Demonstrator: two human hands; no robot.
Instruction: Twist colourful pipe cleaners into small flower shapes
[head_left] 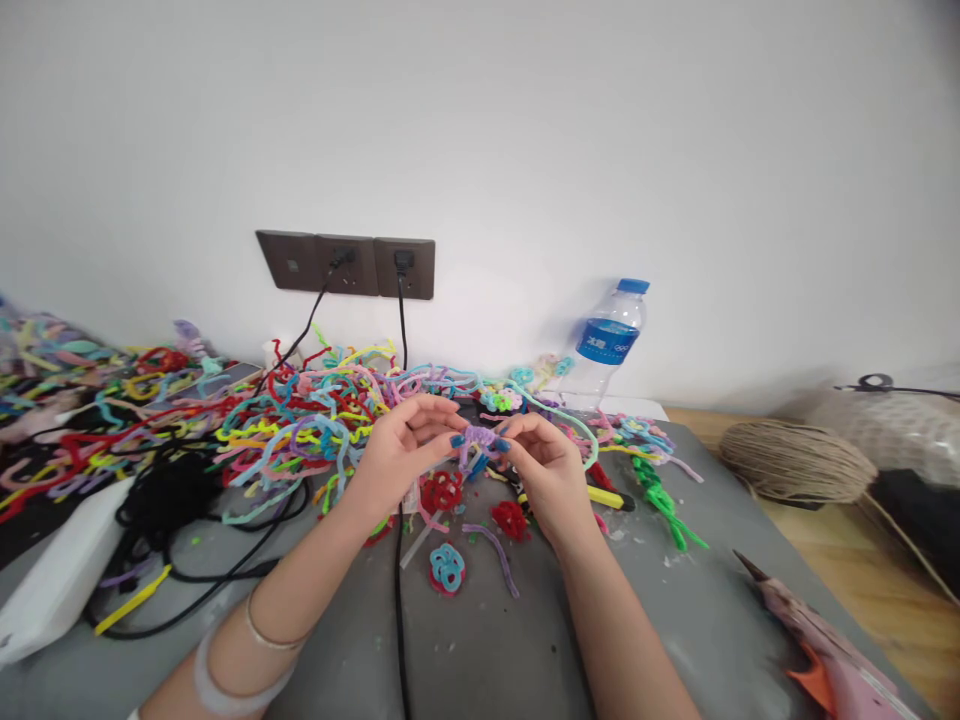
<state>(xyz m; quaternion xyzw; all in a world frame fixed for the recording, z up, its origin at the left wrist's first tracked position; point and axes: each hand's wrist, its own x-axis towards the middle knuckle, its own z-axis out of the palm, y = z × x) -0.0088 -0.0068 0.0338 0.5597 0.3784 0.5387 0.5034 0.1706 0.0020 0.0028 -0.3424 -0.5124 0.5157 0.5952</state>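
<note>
Between my two hands is a small purple pipe cleaner piece (478,437), bent into a bunched shape and raised above the table. My left hand (416,440) pinches its left end between thumb and fingers. On the other side, my right hand (541,462) pinches the right end. Below them lie a red pipe cleaner flower (441,491), a second red coil (510,521) and a blue pipe cleaner flower (447,568) on a red base. A loose purple pipe cleaner (496,556) lies beside these on the grey table (480,660).
Tangled coloured pipe cleaners (300,425) spread along the wall. A water bottle (609,340) stands at the back right. A pink glue gun (817,640) lies front right, near a twine ball (795,460). Black cables and a white power strip (64,570) occupy the left.
</note>
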